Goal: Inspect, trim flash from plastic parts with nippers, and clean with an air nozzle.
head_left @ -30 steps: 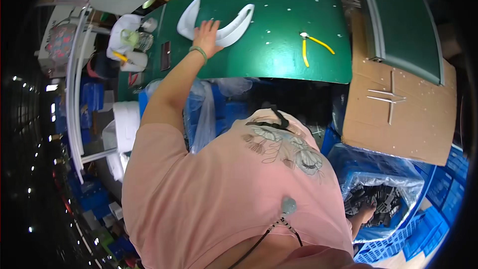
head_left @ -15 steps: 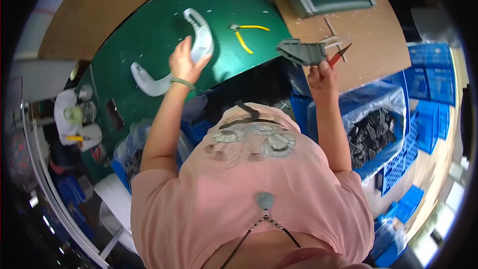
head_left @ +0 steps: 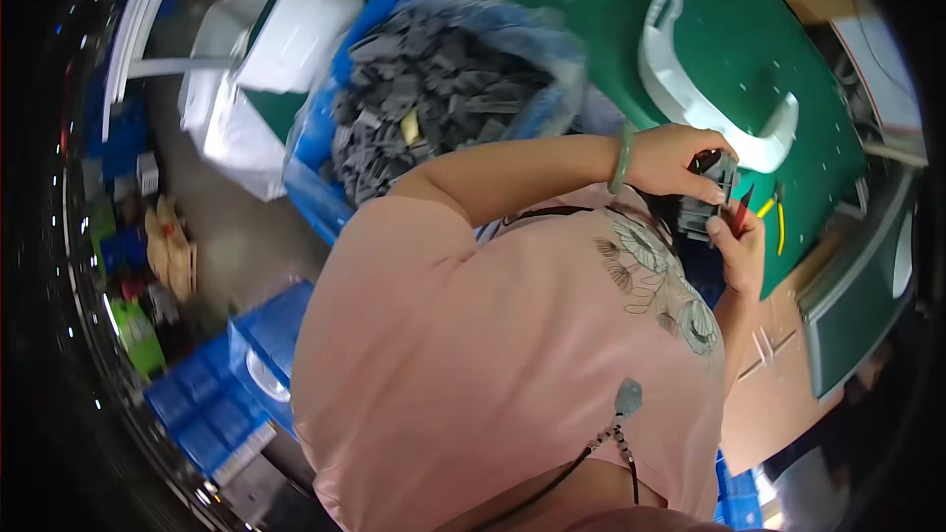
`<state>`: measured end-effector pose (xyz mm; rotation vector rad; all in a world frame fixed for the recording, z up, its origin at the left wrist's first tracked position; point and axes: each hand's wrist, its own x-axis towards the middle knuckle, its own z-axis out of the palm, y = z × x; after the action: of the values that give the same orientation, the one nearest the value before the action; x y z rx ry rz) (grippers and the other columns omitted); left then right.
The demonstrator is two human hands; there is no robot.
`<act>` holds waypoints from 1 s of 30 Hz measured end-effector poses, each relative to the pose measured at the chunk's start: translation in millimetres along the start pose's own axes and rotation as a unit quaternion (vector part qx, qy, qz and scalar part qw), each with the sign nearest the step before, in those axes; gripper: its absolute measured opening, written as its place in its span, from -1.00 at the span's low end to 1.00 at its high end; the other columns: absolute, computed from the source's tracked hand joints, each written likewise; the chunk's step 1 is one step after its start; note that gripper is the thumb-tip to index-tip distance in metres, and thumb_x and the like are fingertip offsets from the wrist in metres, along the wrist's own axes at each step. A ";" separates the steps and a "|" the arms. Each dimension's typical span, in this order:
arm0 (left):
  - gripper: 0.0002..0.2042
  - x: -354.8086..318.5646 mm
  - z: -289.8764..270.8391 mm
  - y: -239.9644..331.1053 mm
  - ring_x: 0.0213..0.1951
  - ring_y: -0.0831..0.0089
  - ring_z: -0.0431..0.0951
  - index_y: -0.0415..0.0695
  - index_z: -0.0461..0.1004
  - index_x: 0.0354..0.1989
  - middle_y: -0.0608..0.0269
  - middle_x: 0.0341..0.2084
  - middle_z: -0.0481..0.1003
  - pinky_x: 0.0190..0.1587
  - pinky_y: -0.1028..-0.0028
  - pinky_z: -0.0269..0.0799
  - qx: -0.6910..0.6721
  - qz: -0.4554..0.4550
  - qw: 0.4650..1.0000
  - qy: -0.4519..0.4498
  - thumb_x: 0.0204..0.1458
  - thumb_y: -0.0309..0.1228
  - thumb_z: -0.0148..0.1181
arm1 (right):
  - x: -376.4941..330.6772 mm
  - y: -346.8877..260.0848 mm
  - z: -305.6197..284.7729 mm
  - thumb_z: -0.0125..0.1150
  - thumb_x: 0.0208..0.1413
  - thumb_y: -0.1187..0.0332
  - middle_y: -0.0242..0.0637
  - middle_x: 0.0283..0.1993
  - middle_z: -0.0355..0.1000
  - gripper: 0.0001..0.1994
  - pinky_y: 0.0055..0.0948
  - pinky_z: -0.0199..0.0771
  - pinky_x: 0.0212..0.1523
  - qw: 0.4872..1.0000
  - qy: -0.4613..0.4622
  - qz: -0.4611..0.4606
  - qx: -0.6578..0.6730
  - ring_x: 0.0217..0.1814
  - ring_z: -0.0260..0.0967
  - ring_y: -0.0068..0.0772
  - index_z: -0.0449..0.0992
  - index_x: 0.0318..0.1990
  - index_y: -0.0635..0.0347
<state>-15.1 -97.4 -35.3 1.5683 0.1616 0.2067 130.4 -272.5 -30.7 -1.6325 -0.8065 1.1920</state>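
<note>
My left hand [head_left: 675, 160], with a green bangle on the wrist, grips a dark grey plastic part [head_left: 711, 195] held in front of my chest. My right hand [head_left: 741, 254] comes up from below, touches the same part and holds a red-handled cutter [head_left: 740, 213] against it. Just beyond the hands a white curved plastic piece [head_left: 690, 99] lies on the green table mat [head_left: 778, 49]. A yellow-handled plier [head_left: 777, 219] lies on the mat beside my right hand.
A blue bin lined with clear plastic [head_left: 434, 89] holds several dark grey parts to my left. White bags [head_left: 266, 49] lie behind it. Blue crates [head_left: 227, 394] stand on the floor at lower left. A cardboard sheet [head_left: 778, 374] and a green tray [head_left: 867, 296] are at right.
The view has swung round. My left hand has left the white piece on the mat and come back to the grey part, which my right hand has brought close to my chest.
</note>
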 end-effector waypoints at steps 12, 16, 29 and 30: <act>-0.44 -149.3 -197.3 -157.7 -0.11 0.07 0.52 -0.07 0.55 -0.21 0.01 -0.24 0.54 -0.09 0.15 0.41 0.462 -0.430 0.713 0.305 -0.13 0.20 0.11 | 62.8 19.8 -70.2 0.20 0.09 0.13 -0.44 -0.56 0.35 -0.73 -0.68 0.00 -0.74 0.880 0.346 -0.019 0.326 -0.75 0.02 -0.69 0.48 -0.30 0.16; -0.37 -103.9 -194.8 -138.1 -0.07 0.01 0.50 -0.05 0.44 -0.03 -0.05 -0.12 0.50 -0.04 0.11 0.41 0.520 -0.487 0.653 0.257 -0.14 0.19 0.11 | 84.1 40.6 -116.7 0.26 0.04 0.11 -0.44 -0.55 0.36 -0.70 -0.65 0.19 -0.60 0.877 0.478 -0.037 0.028 -0.67 0.16 -0.67 0.52 -0.35 0.20; -0.63 -222.7 -228.4 -163.9 -0.30 0.43 0.47 -0.28 0.46 -0.30 0.18 -0.38 0.47 -0.25 0.42 0.47 0.123 -0.282 0.738 0.601 0.06 -0.13 0.20 | 180.6 50.6 -169.3 0.10 -0.17 -0.20 -0.16 -0.32 0.55 -0.43 -0.19 0.42 -0.13 0.868 0.282 0.179 -0.368 -0.14 0.49 -0.11 0.57 -0.15 0.06; -0.64 -229.1 -220.9 -142.8 -0.26 0.43 0.47 -0.28 0.44 -0.24 0.16 -0.33 0.47 -0.21 0.44 0.47 0.089 -0.236 0.733 0.632 0.08 -0.16 0.18 | 187.4 50.2 -164.5 0.10 -0.15 -0.19 -0.19 -0.33 0.55 -0.48 -0.18 0.43 -0.15 0.865 0.276 0.170 -0.382 -0.15 0.49 -0.09 0.59 -0.25 0.05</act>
<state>-285.1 65.5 -184.2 1.2569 1.6739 0.8522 344.7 -173.1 -125.2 -2.6974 -0.6526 0.5441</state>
